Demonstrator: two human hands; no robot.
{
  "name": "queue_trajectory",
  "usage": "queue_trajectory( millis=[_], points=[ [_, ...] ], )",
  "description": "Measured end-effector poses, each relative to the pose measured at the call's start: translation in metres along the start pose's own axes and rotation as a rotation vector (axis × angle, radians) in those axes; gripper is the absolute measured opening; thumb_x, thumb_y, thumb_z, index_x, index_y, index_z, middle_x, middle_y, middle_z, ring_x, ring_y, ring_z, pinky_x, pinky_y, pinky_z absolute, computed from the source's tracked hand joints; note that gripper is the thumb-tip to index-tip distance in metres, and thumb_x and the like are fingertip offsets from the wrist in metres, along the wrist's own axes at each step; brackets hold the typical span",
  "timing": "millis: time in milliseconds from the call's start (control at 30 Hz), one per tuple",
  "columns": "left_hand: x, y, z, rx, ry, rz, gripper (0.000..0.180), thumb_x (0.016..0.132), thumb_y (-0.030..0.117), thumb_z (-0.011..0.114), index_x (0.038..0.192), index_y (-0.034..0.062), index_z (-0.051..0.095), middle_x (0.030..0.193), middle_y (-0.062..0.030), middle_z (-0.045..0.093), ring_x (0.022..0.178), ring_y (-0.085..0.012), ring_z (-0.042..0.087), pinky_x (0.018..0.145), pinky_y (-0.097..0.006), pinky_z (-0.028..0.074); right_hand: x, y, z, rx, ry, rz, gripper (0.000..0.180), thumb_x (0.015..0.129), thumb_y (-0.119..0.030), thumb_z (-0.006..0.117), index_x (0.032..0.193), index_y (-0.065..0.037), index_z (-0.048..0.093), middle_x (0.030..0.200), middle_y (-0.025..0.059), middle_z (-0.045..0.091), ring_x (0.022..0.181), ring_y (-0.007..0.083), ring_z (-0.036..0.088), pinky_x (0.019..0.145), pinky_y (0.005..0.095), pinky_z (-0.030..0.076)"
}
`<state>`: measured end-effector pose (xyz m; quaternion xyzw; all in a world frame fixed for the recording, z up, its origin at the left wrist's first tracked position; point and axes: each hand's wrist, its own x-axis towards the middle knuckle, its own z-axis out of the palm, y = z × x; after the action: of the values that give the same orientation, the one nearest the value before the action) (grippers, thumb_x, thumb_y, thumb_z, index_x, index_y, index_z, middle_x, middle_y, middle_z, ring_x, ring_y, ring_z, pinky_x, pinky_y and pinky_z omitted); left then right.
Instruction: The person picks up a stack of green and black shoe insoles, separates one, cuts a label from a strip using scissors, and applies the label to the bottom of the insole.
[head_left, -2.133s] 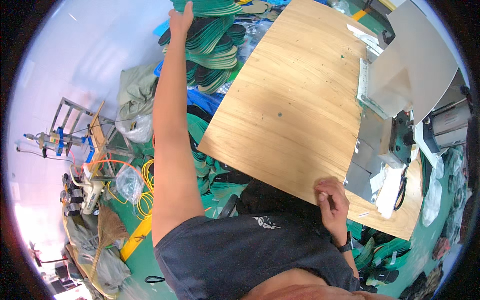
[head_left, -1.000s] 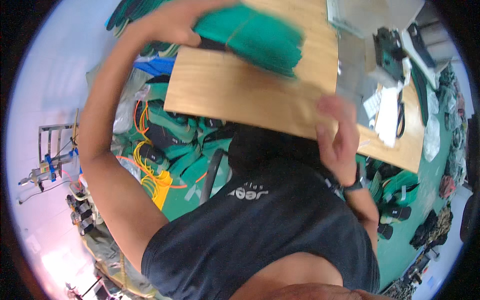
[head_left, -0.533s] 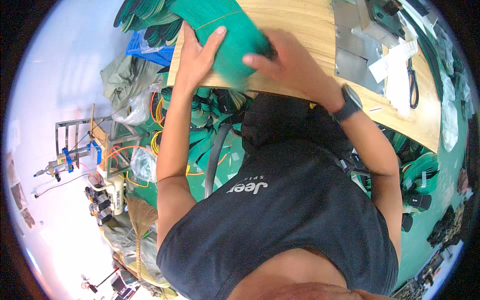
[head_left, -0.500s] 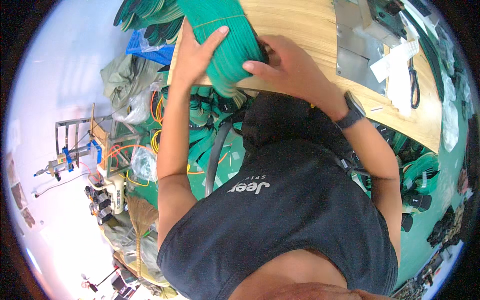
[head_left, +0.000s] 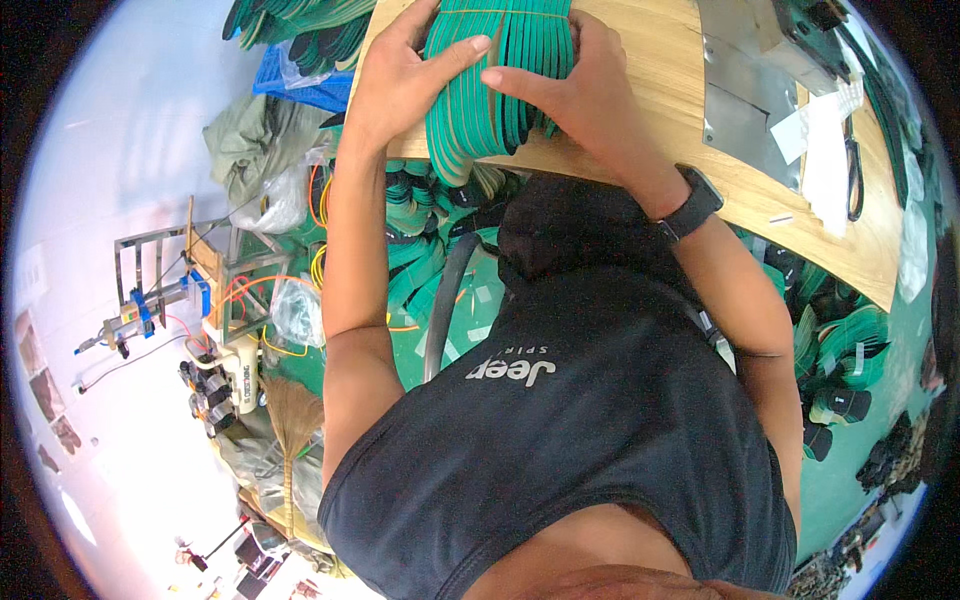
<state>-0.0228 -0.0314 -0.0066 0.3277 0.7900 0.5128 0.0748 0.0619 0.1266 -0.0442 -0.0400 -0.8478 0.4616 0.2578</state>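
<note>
A person in a dark sleeveless shirt leans over a plywood bench [head_left: 640, 120], left hand [head_left: 405, 75] and right hand [head_left: 570, 85] clamped around a banded bundle of green flat strips [head_left: 495, 90] at its near edge, apparently squaring them; scissors [head_left: 853, 180] lie beyond.

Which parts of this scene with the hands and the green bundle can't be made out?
Head view only:
- Top of the green strip bundle: cut off by the picture's upper edge.
- Bundle's sides: covered by the left hand and right hand.
- Scissors on the plywood board: too small and warped by the rim.
</note>
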Motion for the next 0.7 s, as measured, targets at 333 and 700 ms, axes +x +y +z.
queue_trajectory(
  millis=[333, 700],
  points=[
    [0.012, 0.012, 0.007, 0.505, 0.048, 0.083, 0.085, 0.069, 0.022, 0.066, 0.142, 0.0003, 0.028, 0.131, -0.0300, 0.046, 0.118, -0.0420, 0.050, 0.098, -0.040, 0.041, 0.023, -0.041, -0.048, 0.044, -0.315, 0.112, 0.055, 0.077, -0.009, 0.063, 0.126, 0.004, 0.042, 0.114, 0.0274, 0.056, 0.103, 0.0410, 0.056, 0.086, 0.0419, 0.047],
    [0.166, -0.100, -0.034, 0.448, 0.162, 0.161, 0.038, 0.079, 0.027, 0.065, 0.117, 0.0258, 0.067, 0.083, -0.0103, 0.069, 0.073, -0.0150, 0.062, 0.073, -0.030, 0.049, 0.046, 0.027, -0.074, -0.570, -0.386, -0.159, 0.049, 0.079, -0.028, 0.068, 0.108, 0.006, 0.047, 0.099, 0.0285, 0.059, 0.092, 0.0399, 0.059, 0.078, 0.0461, 0.048]
  ],
)
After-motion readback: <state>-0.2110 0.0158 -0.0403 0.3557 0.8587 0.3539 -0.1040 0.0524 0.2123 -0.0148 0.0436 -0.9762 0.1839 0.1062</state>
